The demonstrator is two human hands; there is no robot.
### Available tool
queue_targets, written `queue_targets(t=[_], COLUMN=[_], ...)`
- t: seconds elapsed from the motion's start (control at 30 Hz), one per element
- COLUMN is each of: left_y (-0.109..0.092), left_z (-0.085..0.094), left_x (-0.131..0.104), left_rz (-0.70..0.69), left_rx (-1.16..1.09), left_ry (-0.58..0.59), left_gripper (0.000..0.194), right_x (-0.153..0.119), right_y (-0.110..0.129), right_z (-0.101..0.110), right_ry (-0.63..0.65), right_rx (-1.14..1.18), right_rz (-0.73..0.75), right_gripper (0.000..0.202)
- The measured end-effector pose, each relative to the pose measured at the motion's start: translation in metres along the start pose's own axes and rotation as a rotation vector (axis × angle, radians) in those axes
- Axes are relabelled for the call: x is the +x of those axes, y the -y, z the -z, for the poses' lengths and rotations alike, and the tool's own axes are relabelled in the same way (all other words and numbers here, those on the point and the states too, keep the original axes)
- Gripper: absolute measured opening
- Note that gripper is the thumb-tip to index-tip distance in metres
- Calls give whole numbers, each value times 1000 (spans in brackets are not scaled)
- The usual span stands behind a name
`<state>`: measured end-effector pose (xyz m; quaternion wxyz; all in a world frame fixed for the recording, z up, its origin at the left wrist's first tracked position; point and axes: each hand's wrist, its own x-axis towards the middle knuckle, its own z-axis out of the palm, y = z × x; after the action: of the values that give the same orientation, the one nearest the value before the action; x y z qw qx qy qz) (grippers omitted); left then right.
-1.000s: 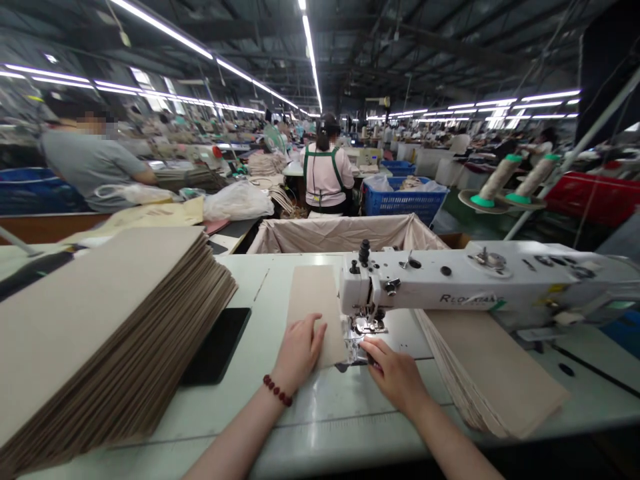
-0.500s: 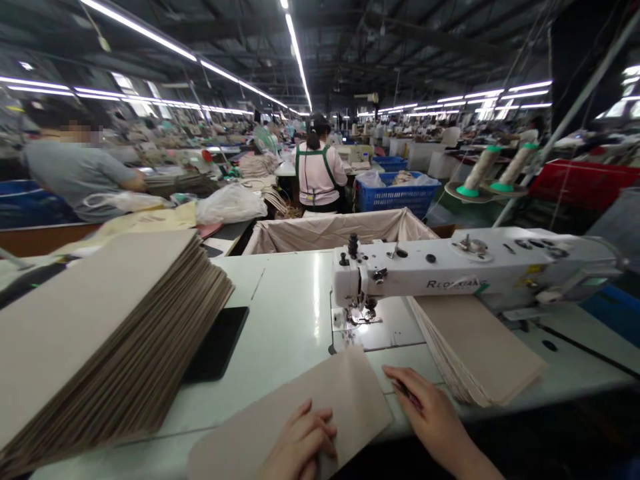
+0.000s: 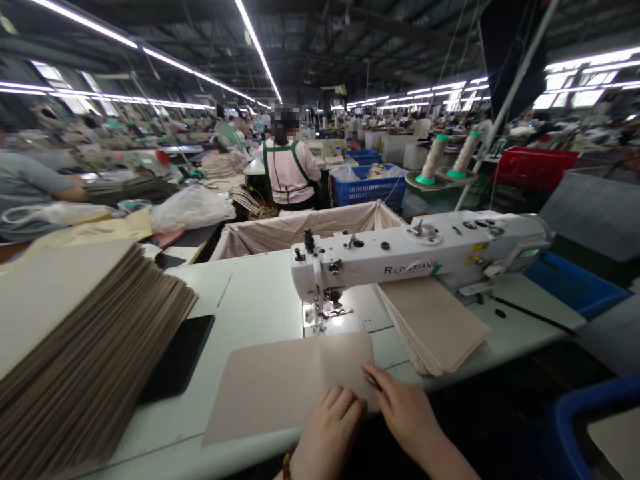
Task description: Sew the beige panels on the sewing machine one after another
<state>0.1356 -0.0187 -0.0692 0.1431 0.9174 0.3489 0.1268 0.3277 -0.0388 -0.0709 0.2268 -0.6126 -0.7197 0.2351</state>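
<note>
A beige fabric panel (image 3: 280, 380) lies flat on the pale green table, its far edge just in front of the needle area of a white sewing machine (image 3: 365, 260). My left hand (image 3: 333, 427) rests on the panel's near edge with its fingers curled; whether it pinches the fabric is hidden. At the panel's right edge, my right hand (image 3: 405, 407) is closed around a small dark tool (image 3: 373, 381), fingertips touching the fabric. A stack of beige panels (image 3: 433, 320) sits under the machine arm. On the left rises a tall stack of similar panels (image 3: 80, 347).
A dark flat object (image 3: 180, 357) lies beside the tall stack. Behind the table (image 3: 265, 280) is a cloth-lined bin (image 3: 300, 223). Thread cones (image 3: 433, 160) stand at the right rear. A blue container (image 3: 565, 427) is low at right. A person (image 3: 290, 167) sits ahead.
The view has turned right. The panel has been rotated so its long edge faces the machine. My left hand has moved right along it and curled, and my right hand now touches its right edge.
</note>
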Motion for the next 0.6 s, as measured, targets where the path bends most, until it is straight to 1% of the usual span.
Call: queue_targets(t=[0.03,0.1,0.17,0.27,0.3,0.37,0.4,0.5,0.6], left_y=[-2,-6,-9,-11,-10,-8,-7,-8,-11], left_z=[-6,-11,-11,-5,-4,-4,-5,-11,-12], left_x=[0,-2,-3,-2,-1,2,3,4,5], left_rz=[19,54,79,126,133,109,80,35,74], left_rx=[13,17,11,-60,-70,-42,-9,50,53], left_ry=[-8,-15,-20,-47,-58,-58,-46,-17,-31], left_gripper=[14,14,13,10,14,25,27,21,18], right_x=[2,4,4,3,2,1,1,1,1], right_y=[2,5,6,5,4,3,2,2,3], right_z=[0,0,0,1,1,1,0,-1,-4], right_ry=[1,-3,-12,-31,-36,-43,-43,-45,-55], right_rx=[-21,-64,-96,-91,-73,-45,-39,-50,-74], right_rz=[0,-2,-5,-4,0,1,-3,-25,-42], right_gripper=[51,54,56,55,55,55,55,54,55])
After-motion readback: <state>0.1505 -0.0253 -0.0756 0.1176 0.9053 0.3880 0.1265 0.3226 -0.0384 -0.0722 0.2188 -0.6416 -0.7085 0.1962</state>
